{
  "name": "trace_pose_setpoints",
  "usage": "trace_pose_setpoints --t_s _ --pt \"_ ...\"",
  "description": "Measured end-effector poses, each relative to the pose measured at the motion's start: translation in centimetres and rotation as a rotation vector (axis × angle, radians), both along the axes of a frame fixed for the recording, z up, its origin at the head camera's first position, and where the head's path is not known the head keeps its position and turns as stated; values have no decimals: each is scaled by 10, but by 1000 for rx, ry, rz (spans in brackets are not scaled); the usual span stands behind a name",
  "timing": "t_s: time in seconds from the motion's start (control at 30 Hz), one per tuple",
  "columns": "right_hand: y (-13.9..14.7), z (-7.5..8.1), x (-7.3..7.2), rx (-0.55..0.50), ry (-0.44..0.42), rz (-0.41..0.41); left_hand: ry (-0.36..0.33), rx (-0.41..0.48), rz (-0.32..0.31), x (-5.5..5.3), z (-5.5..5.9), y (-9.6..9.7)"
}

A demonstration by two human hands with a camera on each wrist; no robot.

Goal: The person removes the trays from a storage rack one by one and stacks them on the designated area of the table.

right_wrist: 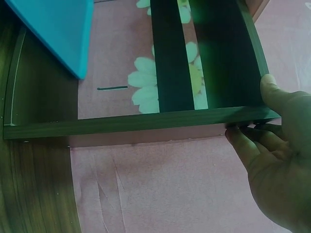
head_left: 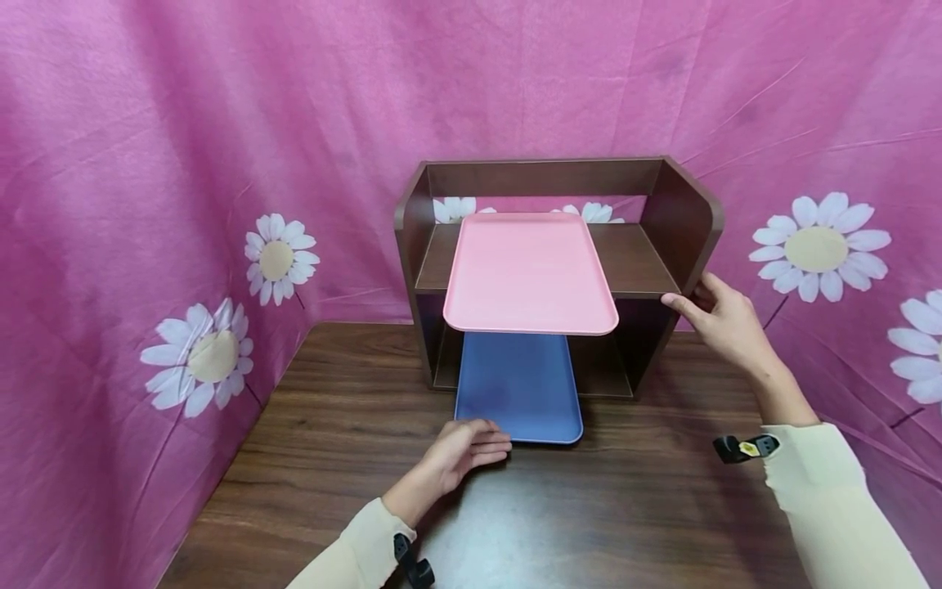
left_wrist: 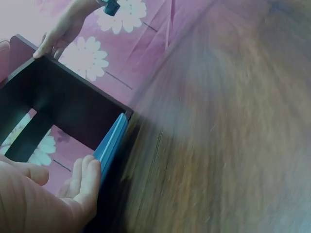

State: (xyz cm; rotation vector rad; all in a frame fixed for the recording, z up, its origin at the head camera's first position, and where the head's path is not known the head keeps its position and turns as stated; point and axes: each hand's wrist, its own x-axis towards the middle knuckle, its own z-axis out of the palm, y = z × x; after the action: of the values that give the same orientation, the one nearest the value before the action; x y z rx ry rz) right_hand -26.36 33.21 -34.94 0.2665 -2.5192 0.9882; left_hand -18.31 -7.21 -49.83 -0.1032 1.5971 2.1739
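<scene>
On the shelf unit's (head_left: 680, 214) upper board lies a pink tray (head_left: 528, 272); below, a blue tray (head_left: 518, 386) juts toward 6 o'clock, left hand (head_left: 462, 455) touching it flat-fingered. Right hand (head_left: 717, 321) grips the unit's 3 o'clock wall.

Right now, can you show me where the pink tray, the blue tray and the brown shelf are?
Flat pink plastic tray (head_left: 528, 270), head view, middle of its top.
Flat blue plastic tray (head_left: 518, 384), head view, middle of its surface.
Dark brown wooden shelf (head_left: 680, 217), head view, right side wall.
</scene>
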Motion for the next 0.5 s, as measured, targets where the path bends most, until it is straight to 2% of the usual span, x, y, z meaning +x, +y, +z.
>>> trace_pose_setpoints --t_s 0.27,0.4,0.5 --pt "0 -2 -1 -5 -13 -6 -66 54 16 12 -6 13" --pt "0 -3 0 -9 -16 -15 -104 75 19 14 -10 18" --pt "-1 -3 0 -12 -16 -12 -130 126 51 14 -14 22"
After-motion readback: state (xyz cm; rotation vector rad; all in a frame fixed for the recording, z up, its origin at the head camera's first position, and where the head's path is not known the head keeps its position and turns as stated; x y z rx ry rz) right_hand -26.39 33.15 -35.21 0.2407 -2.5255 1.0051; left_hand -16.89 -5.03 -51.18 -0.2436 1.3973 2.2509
